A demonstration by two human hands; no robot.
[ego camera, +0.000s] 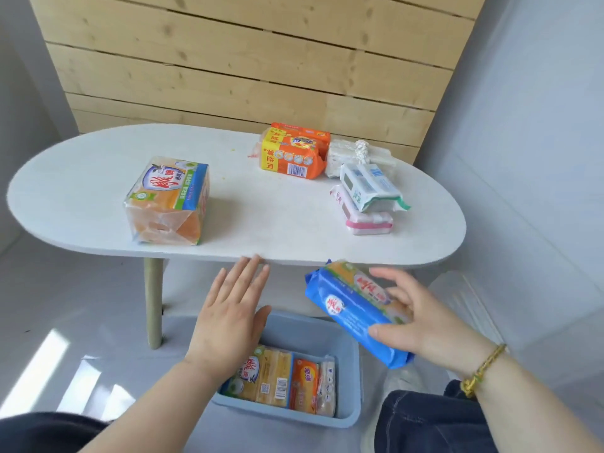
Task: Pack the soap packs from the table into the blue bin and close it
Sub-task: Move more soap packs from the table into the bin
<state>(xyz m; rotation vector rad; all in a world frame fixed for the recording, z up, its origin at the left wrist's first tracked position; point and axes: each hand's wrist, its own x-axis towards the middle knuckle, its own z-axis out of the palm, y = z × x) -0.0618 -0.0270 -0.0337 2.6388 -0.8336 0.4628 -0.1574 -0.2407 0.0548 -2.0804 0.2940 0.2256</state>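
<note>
While the right hand (421, 318) wraps its fingers (390, 331) around a blue soap pack (353, 308) above the blue bin (310, 331), already holding 3 packs, the left hand (228, 318) hovers flat, fingers spread and holding nothing, below the tabletop (261, 223) edge.

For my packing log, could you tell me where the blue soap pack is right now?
In the head view, the blue soap pack is in the right hand, below the table edge, above the blue bin.
</note>
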